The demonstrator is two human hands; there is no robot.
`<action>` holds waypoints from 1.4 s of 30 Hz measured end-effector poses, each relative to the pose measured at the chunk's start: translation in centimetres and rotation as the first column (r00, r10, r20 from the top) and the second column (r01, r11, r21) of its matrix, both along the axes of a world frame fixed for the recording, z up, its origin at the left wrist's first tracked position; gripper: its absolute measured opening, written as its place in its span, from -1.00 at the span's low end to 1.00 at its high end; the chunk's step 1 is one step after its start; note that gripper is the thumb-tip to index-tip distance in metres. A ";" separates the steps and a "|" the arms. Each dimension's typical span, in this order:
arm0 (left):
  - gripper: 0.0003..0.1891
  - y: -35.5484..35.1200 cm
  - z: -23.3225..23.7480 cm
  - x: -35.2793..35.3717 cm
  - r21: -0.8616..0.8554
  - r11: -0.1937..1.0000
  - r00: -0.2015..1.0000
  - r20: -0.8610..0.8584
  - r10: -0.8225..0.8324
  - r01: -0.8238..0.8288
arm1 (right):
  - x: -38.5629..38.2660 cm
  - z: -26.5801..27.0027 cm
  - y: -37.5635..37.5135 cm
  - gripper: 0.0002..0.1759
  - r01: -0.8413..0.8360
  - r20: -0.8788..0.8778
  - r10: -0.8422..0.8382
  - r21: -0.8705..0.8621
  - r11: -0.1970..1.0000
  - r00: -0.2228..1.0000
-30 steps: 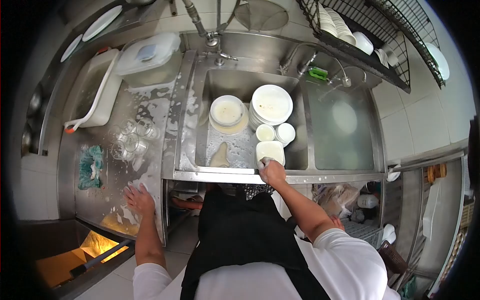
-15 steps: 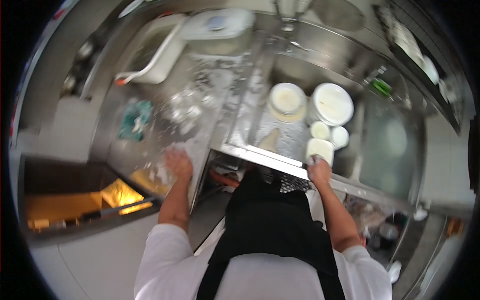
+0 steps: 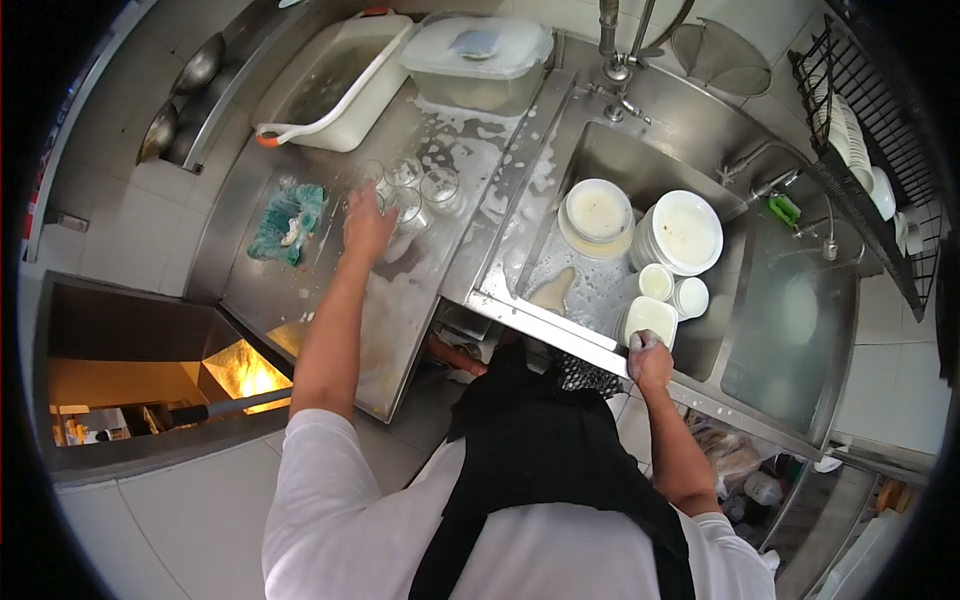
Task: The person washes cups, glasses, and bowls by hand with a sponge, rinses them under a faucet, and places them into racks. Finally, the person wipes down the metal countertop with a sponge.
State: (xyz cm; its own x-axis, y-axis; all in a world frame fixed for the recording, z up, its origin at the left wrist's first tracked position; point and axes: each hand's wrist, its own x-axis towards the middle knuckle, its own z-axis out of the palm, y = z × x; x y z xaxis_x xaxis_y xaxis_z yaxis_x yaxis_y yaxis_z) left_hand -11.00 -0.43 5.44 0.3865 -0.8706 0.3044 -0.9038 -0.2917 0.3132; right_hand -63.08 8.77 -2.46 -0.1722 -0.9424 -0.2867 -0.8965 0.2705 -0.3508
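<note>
left hand (image 3: 368, 225): half-closed against nearest of the glasses (image 3: 412, 192), centre-left on sudsy counter (image 3: 395, 300); actual hold not discernible | right hand (image 3: 650, 358): clenched on sink rim (image 3: 560, 322), lower centre-right | handling: likely light, rigid, fragile, soap-slick; take round the wall | axis: upright, vertical, toward camera; mouth direction unclear | green cloth (image 3: 288, 222) further left

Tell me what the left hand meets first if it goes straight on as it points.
The cluster of clear glasses on the soapy counter. The left hand points straight at them and may already touch the nearest; depth is unclear.
</note>
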 end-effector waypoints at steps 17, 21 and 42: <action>-0.43 -9.6 -12.4 13.5 0.430 0.825 0.917 -0.019 -0.398 0.367 | -0.7 -1.2 -0.3 -0.54 0.030 -0.053 -0.021 0.165 0.986 0.998; -0.52 -5.8 -8.4 11.1 0.429 0.865 0.965 -0.129 -0.228 0.262 | -0.9 -1.8 -0.1 -0.65 0.073 -0.025 -0.071 0.098 0.993 0.997; -0.56 -0.8 -3.1 5.7 0.513 0.841 0.976 -0.204 -0.072 0.169 | 34.4 3.0 -18.9 -0.81 -0.651 0.230 0.683 -0.207 0.730 0.693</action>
State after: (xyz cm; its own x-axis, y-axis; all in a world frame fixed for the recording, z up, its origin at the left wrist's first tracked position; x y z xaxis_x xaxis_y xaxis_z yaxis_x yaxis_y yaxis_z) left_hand -5.31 -1.27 2.32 0.2708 -0.9234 -0.2719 -0.8897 -0.3480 0.2956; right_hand -28.71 -10.12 0.54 0.5833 -0.8038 -0.1168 -0.6887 -0.4132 -0.5958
